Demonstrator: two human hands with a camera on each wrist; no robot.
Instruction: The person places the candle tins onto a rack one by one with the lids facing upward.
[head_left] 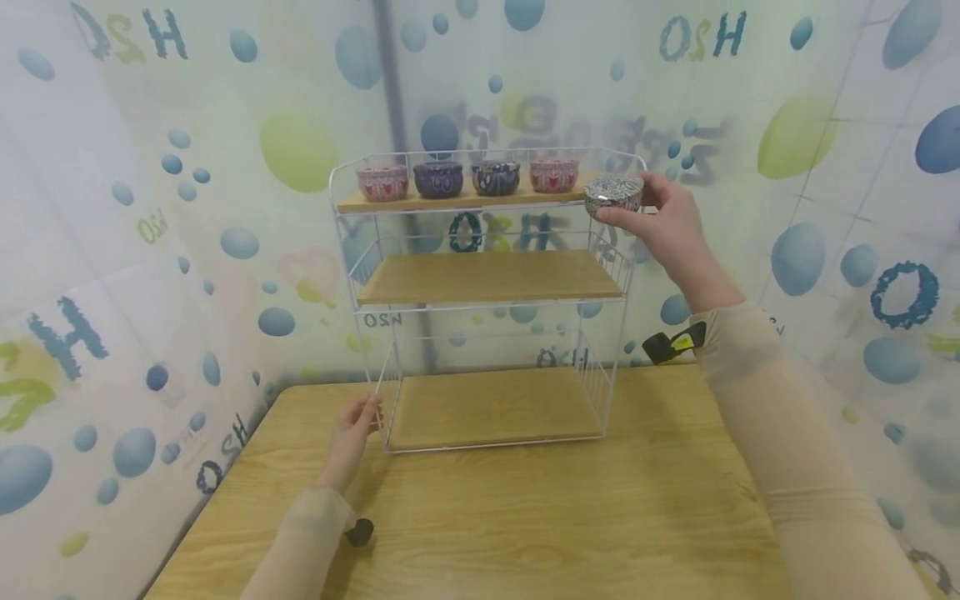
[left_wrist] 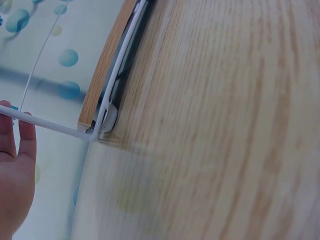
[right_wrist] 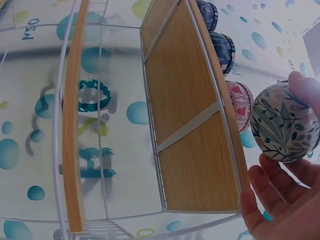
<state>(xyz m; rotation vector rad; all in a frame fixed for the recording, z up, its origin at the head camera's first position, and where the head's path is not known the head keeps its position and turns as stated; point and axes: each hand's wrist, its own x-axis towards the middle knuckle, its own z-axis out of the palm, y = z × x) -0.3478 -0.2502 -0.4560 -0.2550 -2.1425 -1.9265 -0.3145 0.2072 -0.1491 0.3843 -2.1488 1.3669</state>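
My right hand (head_left: 667,221) grips a round patterned tin (head_left: 613,193) at the right end of the top shelf, thumb on the near side. In the right wrist view the leaf-printed tin (right_wrist: 282,122) sits between thumb and fingers, beside a red-patterned tin (right_wrist: 239,106). Low down, my left hand (head_left: 356,425) holds the left post of a white wire rack (head_left: 352,275); in the left wrist view its fingers (left_wrist: 27,135) pass behind the white wire. Along the wooden top shelf stand a pink tin (head_left: 383,183), a purple tin (head_left: 438,180), a dark blue tin (head_left: 496,177) and a red tin (head_left: 554,175).
The rack has a middle wooden shelf (head_left: 491,277) and a bottom wooden shelf (head_left: 495,407). It stands on a wooden table (head_left: 540,525) near the back edge. A curtain (head_left: 225,158) printed with blue and green dots and letters hangs behind and at both sides.
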